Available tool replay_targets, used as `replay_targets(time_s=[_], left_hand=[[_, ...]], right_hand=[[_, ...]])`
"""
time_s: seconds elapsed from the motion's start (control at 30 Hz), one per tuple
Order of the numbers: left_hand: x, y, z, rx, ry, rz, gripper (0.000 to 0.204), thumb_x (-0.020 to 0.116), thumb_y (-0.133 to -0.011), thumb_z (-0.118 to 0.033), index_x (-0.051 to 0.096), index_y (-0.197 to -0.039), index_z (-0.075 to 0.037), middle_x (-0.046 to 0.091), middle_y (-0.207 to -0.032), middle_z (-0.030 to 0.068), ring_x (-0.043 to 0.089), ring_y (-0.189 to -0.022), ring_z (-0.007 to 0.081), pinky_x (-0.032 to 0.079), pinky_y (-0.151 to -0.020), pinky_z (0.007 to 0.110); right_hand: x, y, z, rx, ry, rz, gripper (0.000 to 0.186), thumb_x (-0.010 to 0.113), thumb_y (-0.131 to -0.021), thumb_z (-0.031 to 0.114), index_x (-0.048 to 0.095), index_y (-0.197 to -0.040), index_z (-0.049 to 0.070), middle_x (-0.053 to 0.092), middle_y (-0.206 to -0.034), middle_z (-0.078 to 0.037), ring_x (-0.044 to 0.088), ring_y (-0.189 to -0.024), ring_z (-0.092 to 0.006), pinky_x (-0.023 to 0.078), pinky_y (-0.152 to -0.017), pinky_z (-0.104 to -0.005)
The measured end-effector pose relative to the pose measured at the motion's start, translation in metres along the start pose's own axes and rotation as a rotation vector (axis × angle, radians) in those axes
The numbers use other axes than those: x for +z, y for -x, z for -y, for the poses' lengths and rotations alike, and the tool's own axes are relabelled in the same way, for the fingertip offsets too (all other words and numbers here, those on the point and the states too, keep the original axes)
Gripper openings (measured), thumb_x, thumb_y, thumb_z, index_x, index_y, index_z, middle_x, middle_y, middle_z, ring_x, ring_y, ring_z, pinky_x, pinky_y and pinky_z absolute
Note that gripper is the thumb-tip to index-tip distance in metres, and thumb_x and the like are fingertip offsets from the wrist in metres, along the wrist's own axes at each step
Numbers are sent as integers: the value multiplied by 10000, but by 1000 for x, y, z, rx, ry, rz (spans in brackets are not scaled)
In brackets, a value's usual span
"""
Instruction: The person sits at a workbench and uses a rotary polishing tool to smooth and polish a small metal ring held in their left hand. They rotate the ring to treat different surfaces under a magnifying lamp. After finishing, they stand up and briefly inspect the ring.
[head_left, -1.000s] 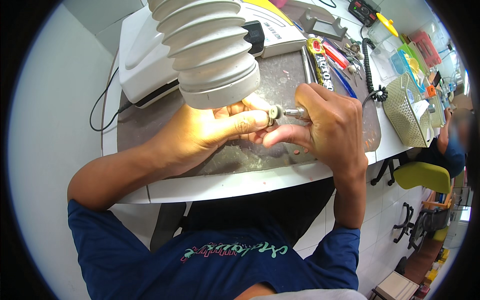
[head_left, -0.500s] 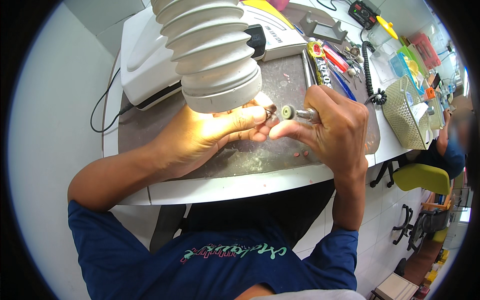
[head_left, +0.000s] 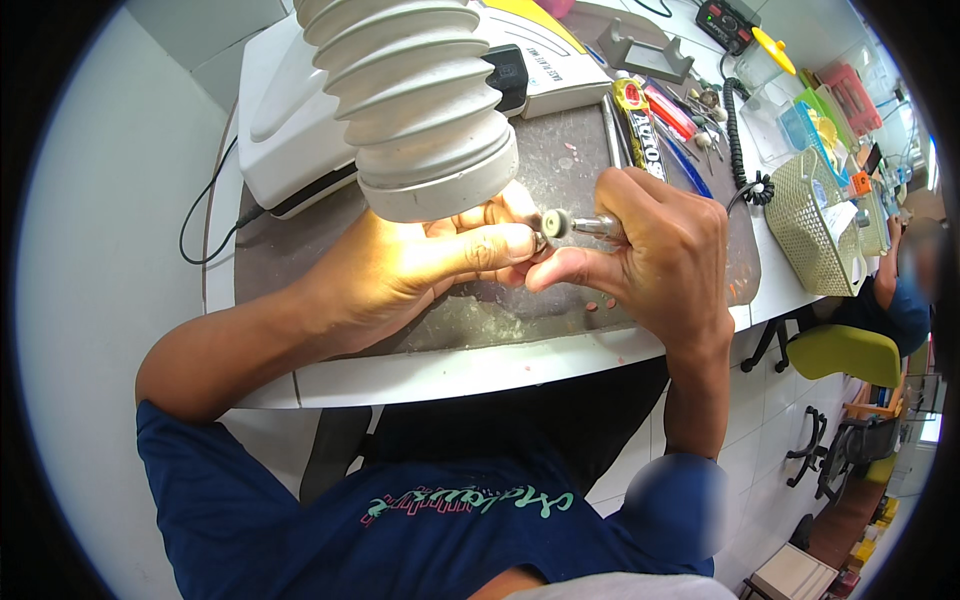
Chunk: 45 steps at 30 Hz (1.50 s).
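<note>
Gripping the handpiece (head_left: 600,228) in the right hand (head_left: 672,245), moved its wheel (head_left: 555,223) toward nine o'clock, up to the piece (head_left: 541,243) pinched in the left hand (head_left: 420,262) at seven o'clock, apparently resuming contact.
</note>
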<state>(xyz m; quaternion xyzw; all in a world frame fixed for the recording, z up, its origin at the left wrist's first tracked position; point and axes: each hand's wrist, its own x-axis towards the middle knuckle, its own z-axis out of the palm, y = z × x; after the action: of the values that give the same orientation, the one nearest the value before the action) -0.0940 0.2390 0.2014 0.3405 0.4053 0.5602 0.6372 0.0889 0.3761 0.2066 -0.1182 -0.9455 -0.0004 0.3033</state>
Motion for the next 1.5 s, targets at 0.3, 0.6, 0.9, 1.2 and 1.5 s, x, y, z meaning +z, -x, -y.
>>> replay_targets(time_s=[0.3, 0.6, 0.9, 1.2, 1.5], left_hand=[[4, -1, 0, 10, -17, -27, 326, 651, -909, -45, 492, -1193, -33, 556, -957, 25, 575, -910, 96, 487, -810, 261], [5, -1, -3, -11, -91, -14, 447, 641, -876, -36, 430, -1267, 9, 530, -891, 12, 535, -855, 81, 462, -790, 248], [4, 0, -3, 5, -130, 7, 443, 645, -885, -74, 436, -1266, 10, 525, -848, 9, 531, -828, 76, 474, -777, 250], [3, -1, -2, -2, -140, 8, 444, 674, -899, -127, 453, -1263, 0, 547, -858, 12, 554, -825, 74, 487, -753, 242], [3, -1, -3, -26, -151, -3, 426, 673, -908, -128, 457, -1254, -6, 549, -864, 10, 558, -840, 79, 492, -785, 254]], right_hand=[[1, 0, 1, -50, -6, 11, 640, 708, -673, 681, 484, -625, 84, 464, -538, -15, 490, -423, -178, 373, -402, -317], [0, 1, 1, -71, 14, 25, 658, 702, -656, 706, 477, -623, 88, 470, -538, -13, 488, -424, -172, 366, -400, -311], [5, 1, 0, -52, 6, -2, 671, 696, -647, 723, 471, -612, 92, 440, -534, -2, 470, -416, -167, 354, -390, -305], [4, 1, 0, -64, 34, -19, 665, 689, -653, 724, 479, -608, 94, 430, -535, 2, 472, -418, -167, 371, -402, -301], [1, 1, 2, -90, 50, 6, 661, 696, -670, 709, 463, -589, 95, 447, -530, -5, 473, -417, -161, 372, -400, -299]])
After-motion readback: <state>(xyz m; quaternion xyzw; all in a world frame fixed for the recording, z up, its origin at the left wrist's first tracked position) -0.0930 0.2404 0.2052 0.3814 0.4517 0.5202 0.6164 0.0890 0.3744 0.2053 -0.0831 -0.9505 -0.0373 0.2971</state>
